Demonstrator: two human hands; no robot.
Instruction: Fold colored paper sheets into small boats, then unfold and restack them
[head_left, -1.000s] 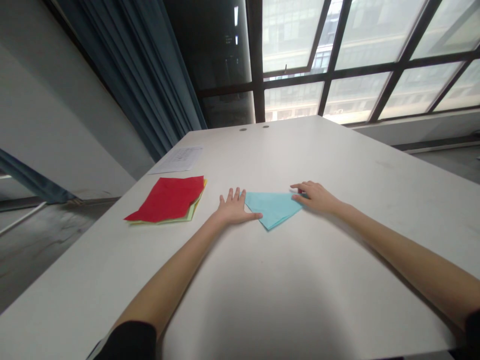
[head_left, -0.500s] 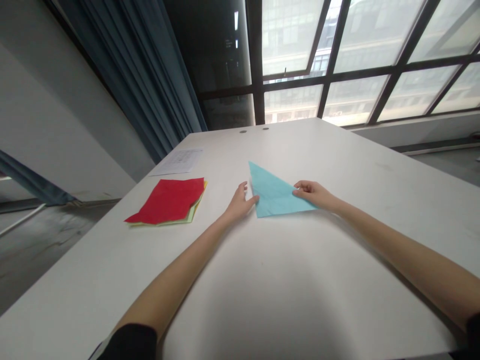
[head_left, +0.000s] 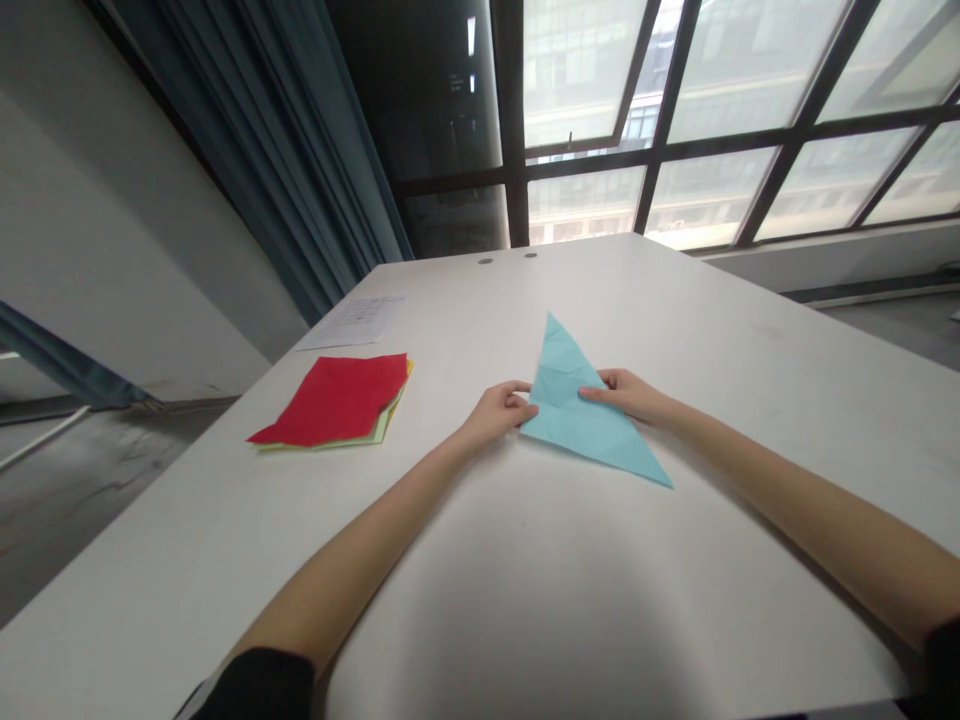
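Note:
A light blue paper folded into a triangle (head_left: pixel 581 410) lies on the white table (head_left: pixel 525 560), one tip pointing away from me and another toward the near right. My left hand (head_left: pixel 499 410) pinches its left corner with curled fingers. My right hand (head_left: pixel 626 393) rests on the paper's right edge, thumb and fingers closed on it.
A stack of coloured sheets with a red one on top (head_left: pixel 337 398) lies to the left. Behind it is a white printed sheet (head_left: pixel 358 320) near the table's left edge. Blue curtains (head_left: pixel 285 150) and large windows (head_left: pixel 712 110) stand beyond the far edge.
The blue triangle has been turned on the table, its long tip swinging from near me to the far side and then right. My left hand went from flat to pinching the paper.

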